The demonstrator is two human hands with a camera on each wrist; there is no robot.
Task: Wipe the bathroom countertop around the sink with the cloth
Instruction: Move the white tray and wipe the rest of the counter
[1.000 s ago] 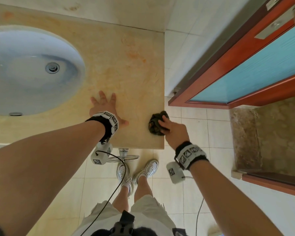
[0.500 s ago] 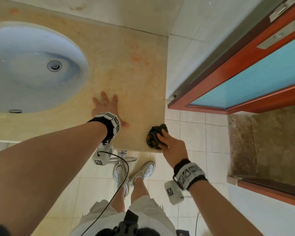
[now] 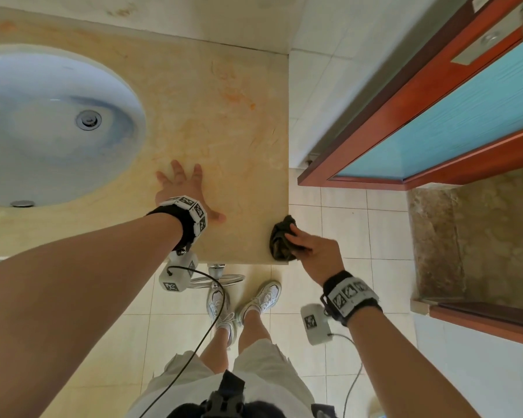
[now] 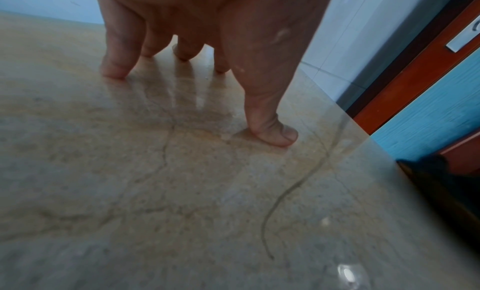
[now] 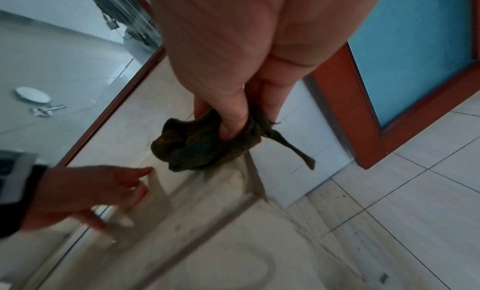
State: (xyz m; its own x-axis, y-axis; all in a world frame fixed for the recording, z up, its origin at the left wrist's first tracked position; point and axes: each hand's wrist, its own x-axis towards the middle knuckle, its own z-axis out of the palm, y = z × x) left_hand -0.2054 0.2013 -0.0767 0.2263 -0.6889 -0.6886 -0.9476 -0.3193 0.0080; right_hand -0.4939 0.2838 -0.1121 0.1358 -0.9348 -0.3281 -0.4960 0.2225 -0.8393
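A beige marble countertop (image 3: 224, 122) holds a round white sink (image 3: 49, 125) at the left. My right hand (image 3: 311, 251) grips a bunched dark cloth (image 3: 280, 244) at the counter's near right corner. In the right wrist view its fingers (image 5: 233, 118) curl round the cloth (image 5: 197, 144), and a loose tail hangs over the edge. My left hand (image 3: 181, 188) lies spread on the stone just right of the sink. Its fingertips (image 4: 114, 71) and thumb press the wet, shiny countertop (image 4: 182, 192).
A red-framed door with a blue panel (image 3: 453, 128) stands open at the right. Tiled floor (image 3: 360, 230) lies beside and below the counter, with my white shoes (image 3: 266, 297) on it. A chrome pipe (image 3: 218, 273) shows under the counter's front edge. The white wall (image 3: 209, 16) backs the counter.
My right hand has slid the cloth nearer along the counter's right edge, down to the front corner. The left hand has stayed in place.
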